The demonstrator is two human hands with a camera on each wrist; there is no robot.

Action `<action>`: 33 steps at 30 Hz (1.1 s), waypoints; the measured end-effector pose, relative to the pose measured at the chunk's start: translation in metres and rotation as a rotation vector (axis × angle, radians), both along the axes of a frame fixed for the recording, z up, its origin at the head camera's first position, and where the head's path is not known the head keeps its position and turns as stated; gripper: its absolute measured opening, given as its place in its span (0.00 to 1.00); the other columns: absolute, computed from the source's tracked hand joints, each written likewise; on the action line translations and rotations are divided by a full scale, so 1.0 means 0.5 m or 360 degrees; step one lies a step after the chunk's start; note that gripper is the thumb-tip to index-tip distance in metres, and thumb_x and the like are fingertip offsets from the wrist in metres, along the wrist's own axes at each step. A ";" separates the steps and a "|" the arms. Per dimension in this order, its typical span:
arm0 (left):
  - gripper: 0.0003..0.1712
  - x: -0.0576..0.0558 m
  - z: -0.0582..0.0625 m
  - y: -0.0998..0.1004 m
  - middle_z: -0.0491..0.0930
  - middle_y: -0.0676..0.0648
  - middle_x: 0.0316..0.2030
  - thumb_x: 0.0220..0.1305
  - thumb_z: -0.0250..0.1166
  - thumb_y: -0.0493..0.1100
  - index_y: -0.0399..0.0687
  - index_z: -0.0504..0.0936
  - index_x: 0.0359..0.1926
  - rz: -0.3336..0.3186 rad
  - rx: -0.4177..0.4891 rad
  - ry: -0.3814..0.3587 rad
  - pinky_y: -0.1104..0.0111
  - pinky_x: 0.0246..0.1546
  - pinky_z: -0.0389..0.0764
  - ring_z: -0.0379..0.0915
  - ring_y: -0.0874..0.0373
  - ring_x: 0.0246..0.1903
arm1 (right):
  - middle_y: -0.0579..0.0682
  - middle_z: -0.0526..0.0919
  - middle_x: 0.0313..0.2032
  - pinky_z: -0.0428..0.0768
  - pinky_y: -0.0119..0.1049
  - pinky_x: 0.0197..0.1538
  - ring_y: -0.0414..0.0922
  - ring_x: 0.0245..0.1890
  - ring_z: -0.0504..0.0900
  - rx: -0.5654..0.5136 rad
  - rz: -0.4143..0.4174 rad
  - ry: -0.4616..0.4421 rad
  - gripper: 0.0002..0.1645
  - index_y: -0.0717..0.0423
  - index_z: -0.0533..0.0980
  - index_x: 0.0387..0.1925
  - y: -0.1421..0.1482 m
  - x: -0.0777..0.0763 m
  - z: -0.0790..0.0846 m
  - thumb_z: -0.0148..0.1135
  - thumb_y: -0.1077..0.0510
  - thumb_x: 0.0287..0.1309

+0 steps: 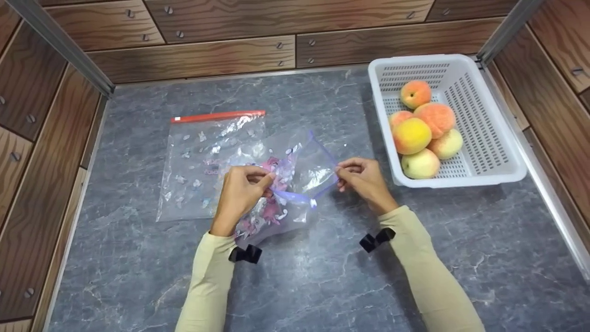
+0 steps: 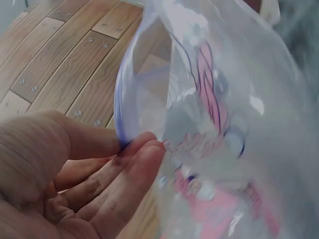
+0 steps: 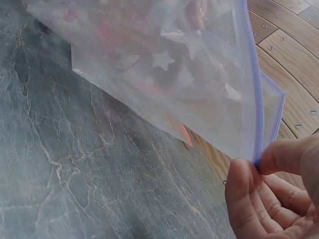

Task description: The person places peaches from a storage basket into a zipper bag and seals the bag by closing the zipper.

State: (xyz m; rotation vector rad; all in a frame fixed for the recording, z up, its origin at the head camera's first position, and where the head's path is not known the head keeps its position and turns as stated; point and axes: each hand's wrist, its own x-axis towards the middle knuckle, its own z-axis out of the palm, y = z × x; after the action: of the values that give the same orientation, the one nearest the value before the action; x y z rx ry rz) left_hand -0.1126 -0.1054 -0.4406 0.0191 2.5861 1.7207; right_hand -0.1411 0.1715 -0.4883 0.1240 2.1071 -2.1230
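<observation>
Clear plastic bag [image 1: 295, 180] held open over the desk [image 1: 299, 286]. It lies between the two hands, its mouth gaping toward the right and its body spreading left, beneath the left hand. The left hand [image 1: 244, 186] pinches one side of the purple lip [image 3: 254, 84] between thumb and fingertips; the right hand [image 1: 366, 177] pinches the opposite side, the grips drawn apart so that a gap shows between the two sheets. Each has hold of film alone. The governing relation, as I judge it from here: a basket [image 1: 461, 182] stands to the right of the open mouth, its long axis apparently running front to back, with the right hand much the nearer.

Materials: the bag is thin, glossy and creased, printed with pink figures and white stars. It overlaps a flatter clear bag [image 1: 193, 166] with a straight red strip [image 1: 219, 116] along its far edge. The basket is white, slotted, rigid plastic; its peaches [image 1: 412, 135] are round, matte, yellow to orange-red, heaped toward its left side. Grey, pale-veined marbling covers the desk.
</observation>
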 end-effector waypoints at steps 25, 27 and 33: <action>0.04 0.004 -0.025 0.017 0.86 0.45 0.26 0.63 0.67 0.35 0.37 0.83 0.35 0.0066 0.0098 0.0157 0.64 0.29 0.87 0.83 0.55 0.24 | 0.52 0.84 0.25 0.86 0.33 0.25 0.41 0.19 0.82 0.0040 -0.0034 0.0103 0.08 0.79 0.77 0.40 -0.005 0.006 -0.004 0.63 0.73 0.60; 0.02 0.005 -0.019 0.003 0.86 0.48 0.26 0.61 0.68 0.35 0.39 0.84 0.32 0.0170 -0.0077 0.0245 0.70 0.29 0.85 0.82 0.57 0.24 | 0.50 0.84 0.24 0.86 0.33 0.24 0.41 0.19 0.82 0.0060 -0.0084 0.0102 0.08 0.79 0.77 0.39 0.003 0.004 -0.007 0.62 0.74 0.60; 0.05 0.009 -0.001 -0.032 0.85 0.51 0.22 0.59 0.69 0.37 0.43 0.84 0.27 0.0263 -0.0269 0.0380 0.74 0.25 0.79 0.81 0.60 0.21 | 0.49 0.85 0.23 0.85 0.31 0.23 0.38 0.18 0.82 0.0093 -0.0118 0.0127 0.08 0.80 0.77 0.39 0.023 0.002 -0.010 0.62 0.73 0.61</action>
State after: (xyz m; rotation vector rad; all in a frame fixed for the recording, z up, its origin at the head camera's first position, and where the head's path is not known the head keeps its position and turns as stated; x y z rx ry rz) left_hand -0.1083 -0.1216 -0.4413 0.0063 2.9775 1.6317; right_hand -0.1402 0.1831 -0.4934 0.1282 2.2444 -2.1420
